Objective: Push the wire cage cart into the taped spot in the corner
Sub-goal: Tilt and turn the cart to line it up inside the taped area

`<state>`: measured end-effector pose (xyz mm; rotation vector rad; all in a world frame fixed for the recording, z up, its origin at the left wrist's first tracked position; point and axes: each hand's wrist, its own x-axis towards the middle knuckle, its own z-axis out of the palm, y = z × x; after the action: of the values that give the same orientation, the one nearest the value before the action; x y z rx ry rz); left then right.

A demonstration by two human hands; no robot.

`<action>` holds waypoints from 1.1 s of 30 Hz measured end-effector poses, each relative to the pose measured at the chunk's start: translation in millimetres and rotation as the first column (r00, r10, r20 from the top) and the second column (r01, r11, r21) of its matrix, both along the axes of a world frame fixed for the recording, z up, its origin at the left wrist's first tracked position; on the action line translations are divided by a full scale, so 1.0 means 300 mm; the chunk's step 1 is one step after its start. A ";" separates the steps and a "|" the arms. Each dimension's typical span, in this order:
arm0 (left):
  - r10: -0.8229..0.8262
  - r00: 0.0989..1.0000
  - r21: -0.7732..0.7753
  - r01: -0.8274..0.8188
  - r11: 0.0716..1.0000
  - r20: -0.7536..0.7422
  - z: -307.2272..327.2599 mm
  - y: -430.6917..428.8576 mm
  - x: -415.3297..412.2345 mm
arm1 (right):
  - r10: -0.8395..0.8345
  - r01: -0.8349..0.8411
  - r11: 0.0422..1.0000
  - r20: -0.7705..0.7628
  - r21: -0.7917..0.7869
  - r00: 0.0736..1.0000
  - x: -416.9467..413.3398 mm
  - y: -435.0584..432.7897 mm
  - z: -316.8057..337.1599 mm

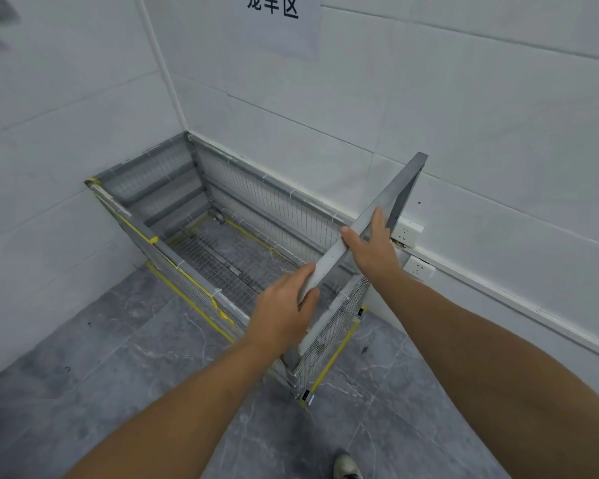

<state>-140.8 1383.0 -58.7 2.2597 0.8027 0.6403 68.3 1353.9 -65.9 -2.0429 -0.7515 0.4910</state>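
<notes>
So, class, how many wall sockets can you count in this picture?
2. One wall socket sits just behind the right hand on the cart handle; the other socket is lower and further right. The wire cage cart may hide more.

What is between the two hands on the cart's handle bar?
In the head view, only a bare stretch of the grey handle bar lies between the left hand and the right hand.

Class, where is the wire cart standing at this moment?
In the head view the wire cart stands in the room's corner, within the yellow tape, both hands on its handle bar.
</notes>
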 end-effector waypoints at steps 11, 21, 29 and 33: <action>0.018 0.996 -0.038 -0.015 0.999 0.082 -0.014 0.029 0.115 | -0.026 0.026 1.000 -0.066 -0.011 0.997 0.105 0.069 -0.003; 0.042 0.997 0.011 -0.043 0.999 0.072 -0.023 0.054 0.145 | 0.033 -0.034 0.995 0.016 0.095 0.999 0.147 0.100 -0.047; 0.077 0.993 0.079 -0.070 0.994 -0.084 -0.001 0.042 0.137 | 0.117 -0.112 0.992 0.106 -0.053 0.987 0.170 0.069 -0.035; 0.110 0.977 0.141 -0.085 0.986 -0.182 0.016 0.032 0.134 | 0.191 -0.177 0.978 0.132 -0.115 0.973 0.199 0.040 -0.020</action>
<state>-100.6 1392.5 -53.8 2.4413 0.9957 0.5426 127.9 1366.0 -71.7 -2.1310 -1.0279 0.5005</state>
